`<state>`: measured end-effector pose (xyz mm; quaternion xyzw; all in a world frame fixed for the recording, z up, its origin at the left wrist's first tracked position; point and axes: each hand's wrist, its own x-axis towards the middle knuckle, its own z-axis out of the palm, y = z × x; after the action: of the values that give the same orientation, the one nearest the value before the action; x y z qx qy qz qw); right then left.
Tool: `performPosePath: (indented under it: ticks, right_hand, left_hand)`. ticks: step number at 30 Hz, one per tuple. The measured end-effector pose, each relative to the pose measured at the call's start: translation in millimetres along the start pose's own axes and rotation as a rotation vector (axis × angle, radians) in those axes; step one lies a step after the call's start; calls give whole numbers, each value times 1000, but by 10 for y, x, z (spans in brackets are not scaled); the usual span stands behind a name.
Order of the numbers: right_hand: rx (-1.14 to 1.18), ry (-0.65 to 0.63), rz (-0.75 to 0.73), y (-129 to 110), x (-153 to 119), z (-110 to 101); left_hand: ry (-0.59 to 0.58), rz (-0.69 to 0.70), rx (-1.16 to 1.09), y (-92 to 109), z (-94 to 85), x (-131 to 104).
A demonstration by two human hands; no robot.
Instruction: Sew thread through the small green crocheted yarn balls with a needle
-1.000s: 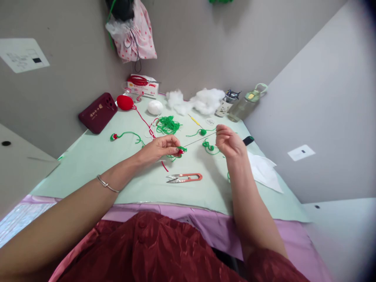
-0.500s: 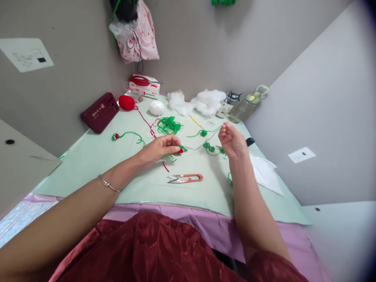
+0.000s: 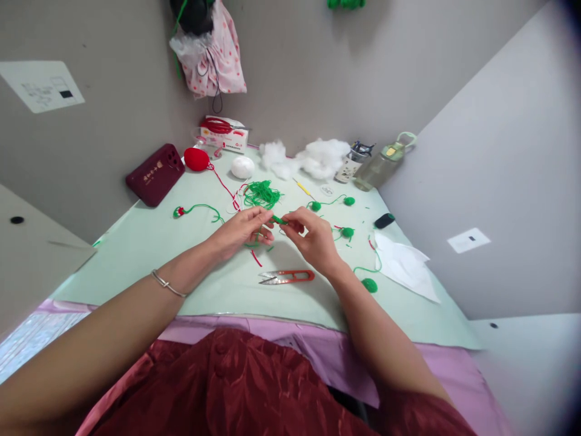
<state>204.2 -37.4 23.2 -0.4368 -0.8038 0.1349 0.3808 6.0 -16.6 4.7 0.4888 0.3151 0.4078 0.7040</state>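
A small green crocheted piece [image 3: 278,220] is pinched between the fingertips of my left hand [image 3: 247,230]. My right hand [image 3: 311,233] meets it from the right, fingers closed at the same piece; whether they also hold a needle or thread is too small to tell. Below the hands lie orange-handled thread snips [image 3: 287,277], blades pointing left. Short red and green yarn scraps [image 3: 256,258] are beside my left hand. Behind the hands sits a heap of green yarn [image 3: 262,194]. Green balls [image 3: 347,232] with yarn tails lie right of my right hand.
At the back are a red yarn ball [image 3: 196,159], a white ball [image 3: 242,167], white stuffing [image 3: 322,158], a pen cup [image 3: 350,165] and a bottle [image 3: 384,163]. A dark red phone [image 3: 155,174] leans at left. White paper [image 3: 403,263] lies at right, near a black object [image 3: 384,220].
My right hand has come down and left from beside the pen cup side to the green piece at my left hand. The green balls at right are now uncovered.
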Motion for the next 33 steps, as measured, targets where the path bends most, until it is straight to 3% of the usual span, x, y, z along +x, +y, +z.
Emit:
performPosePath:
  ticks: [5,15,25,33]
  right_hand:
    - [-279,57,-207,37,-12,12]
    - [-103,144,0,32,-1,-84]
    - [-413,154,-129,-16,-16,-98]
    - [-441,127,-152,-23,-8,-95]
  left_hand:
    - [-89,-27,-7,43,-22,-3]
    - [94,39,35,50,-12,13]
    - [145,78,10,11,-34,29]
    - [147,82,2,17,-24,26]
